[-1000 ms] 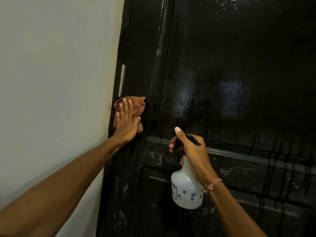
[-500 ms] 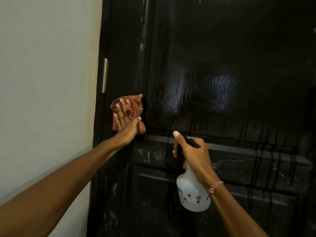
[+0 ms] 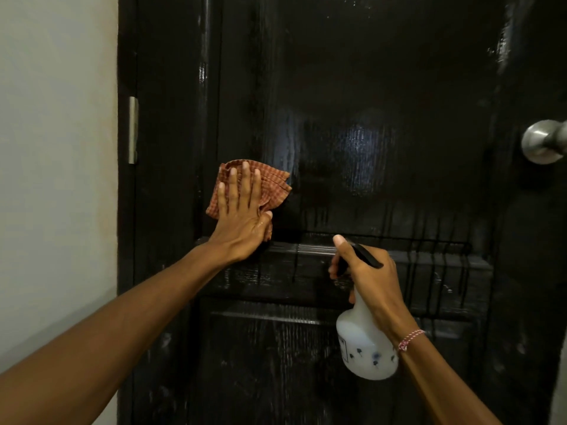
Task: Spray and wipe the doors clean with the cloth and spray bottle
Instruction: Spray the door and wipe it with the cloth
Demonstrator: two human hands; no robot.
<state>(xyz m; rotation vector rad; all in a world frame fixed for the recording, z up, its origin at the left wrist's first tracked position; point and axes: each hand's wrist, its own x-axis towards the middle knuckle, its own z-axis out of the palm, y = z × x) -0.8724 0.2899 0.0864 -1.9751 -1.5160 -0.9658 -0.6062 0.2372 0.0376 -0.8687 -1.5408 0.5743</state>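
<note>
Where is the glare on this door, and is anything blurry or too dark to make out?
Head view: a bluish glare patch sits on the wet upper panel of the door, right of the cloth. The door's top and lower corners sink into near black. The left hand, right hand and spray bottle look sharp. The knob is cut off by the right edge.

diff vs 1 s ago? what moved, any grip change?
The left hand slid the cloth rightward, away from the hinge and onto the edge of the door panel. The right hand with the spray bottle also shifted right. The view panned right, and the doorknob now shows. Grips unchanged, nothing let go.
</note>
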